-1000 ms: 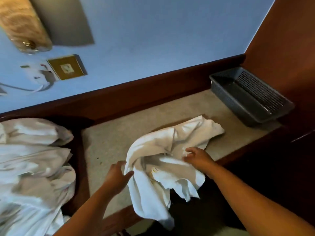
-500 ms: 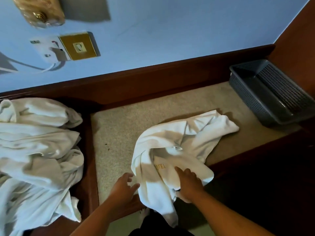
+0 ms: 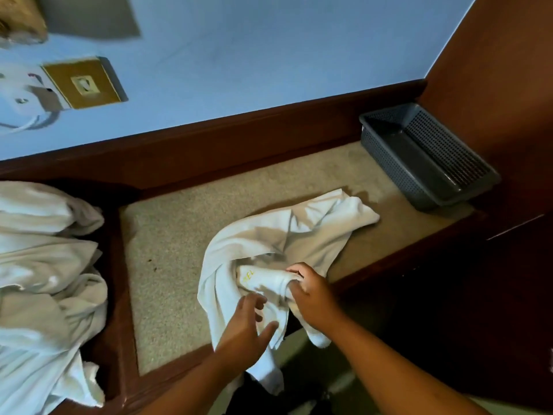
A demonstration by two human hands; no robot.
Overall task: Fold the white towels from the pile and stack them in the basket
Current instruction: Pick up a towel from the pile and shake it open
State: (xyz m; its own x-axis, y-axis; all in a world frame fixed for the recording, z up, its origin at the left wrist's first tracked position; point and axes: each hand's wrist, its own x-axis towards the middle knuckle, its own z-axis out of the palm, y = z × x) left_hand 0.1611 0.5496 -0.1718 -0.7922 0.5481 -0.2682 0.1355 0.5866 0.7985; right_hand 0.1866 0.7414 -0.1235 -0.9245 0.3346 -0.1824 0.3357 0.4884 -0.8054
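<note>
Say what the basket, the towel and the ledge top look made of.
Basket: likely grey plastic, matte, moulded with rows of small holes.
Towel: soft white terry-like cloth, matte, crumpled in loose folds.
Ledge top: seemingly speckled beige stone or laminate, framed in glossy dark wood.

Backed by a pale blue wall (image 3: 269, 55) with a brass switch plate (image 3: 85, 83) at upper left. Below it, a dark wood rail (image 3: 239, 136) edging a beige speckled surface (image 3: 179, 235). Reddish wood panel (image 3: 493, 70) at right.

left hand (image 3: 245, 327): fingers spread, loose | right hand (image 3: 311, 296): grip curled on towel (image 3: 299, 235), thumb probably beneath
</note>
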